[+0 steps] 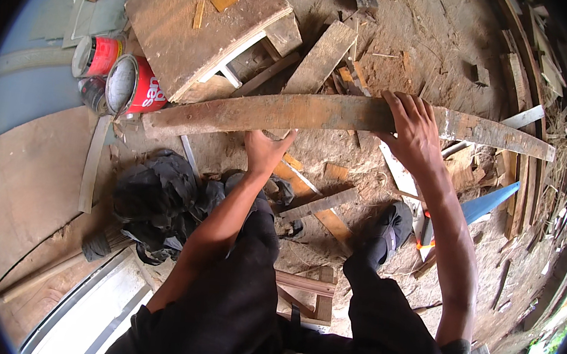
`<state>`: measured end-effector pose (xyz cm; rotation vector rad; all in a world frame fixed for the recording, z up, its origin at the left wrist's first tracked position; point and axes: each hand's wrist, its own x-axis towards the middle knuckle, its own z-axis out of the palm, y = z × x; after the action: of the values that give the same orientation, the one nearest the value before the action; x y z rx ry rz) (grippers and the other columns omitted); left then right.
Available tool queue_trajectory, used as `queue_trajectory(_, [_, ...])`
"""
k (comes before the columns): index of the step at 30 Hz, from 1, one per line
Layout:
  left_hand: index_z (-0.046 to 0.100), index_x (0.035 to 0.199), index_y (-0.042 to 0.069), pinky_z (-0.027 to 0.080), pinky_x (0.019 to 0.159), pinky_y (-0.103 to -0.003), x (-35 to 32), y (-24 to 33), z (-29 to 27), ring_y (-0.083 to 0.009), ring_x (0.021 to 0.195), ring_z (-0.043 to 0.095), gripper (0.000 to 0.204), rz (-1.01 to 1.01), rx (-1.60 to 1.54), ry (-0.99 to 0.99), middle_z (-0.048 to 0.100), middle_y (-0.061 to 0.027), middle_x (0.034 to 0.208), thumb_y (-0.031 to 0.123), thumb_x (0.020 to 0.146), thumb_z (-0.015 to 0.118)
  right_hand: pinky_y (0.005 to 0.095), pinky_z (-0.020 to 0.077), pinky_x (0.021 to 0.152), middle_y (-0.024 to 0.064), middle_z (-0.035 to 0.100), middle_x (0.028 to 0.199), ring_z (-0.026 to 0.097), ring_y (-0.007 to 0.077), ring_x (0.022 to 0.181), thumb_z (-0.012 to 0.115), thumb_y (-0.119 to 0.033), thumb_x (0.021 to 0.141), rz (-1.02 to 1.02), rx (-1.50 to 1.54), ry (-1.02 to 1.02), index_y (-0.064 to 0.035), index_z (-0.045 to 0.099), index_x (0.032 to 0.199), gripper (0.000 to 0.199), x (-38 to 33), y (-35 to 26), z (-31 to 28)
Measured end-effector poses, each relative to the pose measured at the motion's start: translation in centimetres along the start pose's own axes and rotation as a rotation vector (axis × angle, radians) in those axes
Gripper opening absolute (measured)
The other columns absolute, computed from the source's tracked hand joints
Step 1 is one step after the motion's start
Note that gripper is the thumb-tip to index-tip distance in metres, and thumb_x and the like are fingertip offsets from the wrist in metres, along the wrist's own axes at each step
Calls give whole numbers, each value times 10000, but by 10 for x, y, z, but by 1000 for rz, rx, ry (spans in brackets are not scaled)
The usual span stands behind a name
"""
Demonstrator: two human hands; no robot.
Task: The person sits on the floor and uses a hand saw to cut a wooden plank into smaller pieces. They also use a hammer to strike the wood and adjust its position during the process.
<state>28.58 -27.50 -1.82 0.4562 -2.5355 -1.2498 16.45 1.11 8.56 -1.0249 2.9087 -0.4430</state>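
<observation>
A long weathered wooden plank [329,113] stretches across the view, held above the sawdust-covered ground. My left hand [265,150] grips its lower edge near the middle, fingers curled under the wood. My right hand [412,127] lies over the top of the plank further right, fingers wrapped across its upper edge. Both forearms reach up from my dark-trousered legs at the lower edge.
Red tin cans [133,86] stand at the left beside a wooden box-like board [196,21]. A dark crumpled cloth [160,200] lies by my left knee. Loose offcuts [318,204] litter the ground, and a blue sheet piece [490,202] sits at the right.
</observation>
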Motion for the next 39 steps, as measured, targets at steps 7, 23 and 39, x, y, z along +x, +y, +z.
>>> queue_trajectory(7, [525, 1051, -27, 506, 841, -434, -56, -16, -12, -316, 946, 650, 611, -161, 177, 41, 643, -205, 1016, 267, 693, 923, 442, 393, 1088, 128, 584, 1269, 539, 310, 1215, 867, -253, 714, 3, 3, 28, -67, 504, 1382, 783, -5, -4, -22])
queue_trajectory(23, [478, 1252, -9, 488, 829, -423, -43, 51, -74, -280, 994, 591, 698, -78, 315, -191, 586, -195, 1081, 329, 786, 873, 462, 267, 1205, 151, 484, 1424, 403, 330, 1394, 856, -313, 734, 51, 87, 99, -75, 356, 1523, 965, -18, 8, 3])
queue_trajectory(39, [582, 1245, 90, 376, 1009, -483, 40, 73, -24, -280, 1102, 593, 840, 544, 697, -148, 646, -85, 1161, 695, 696, 776, 531, 173, 1234, 166, 289, 1614, 208, 348, 1527, 853, -272, 742, 375, -166, 134, -100, 268, 1575, 1033, -101, 117, -19])
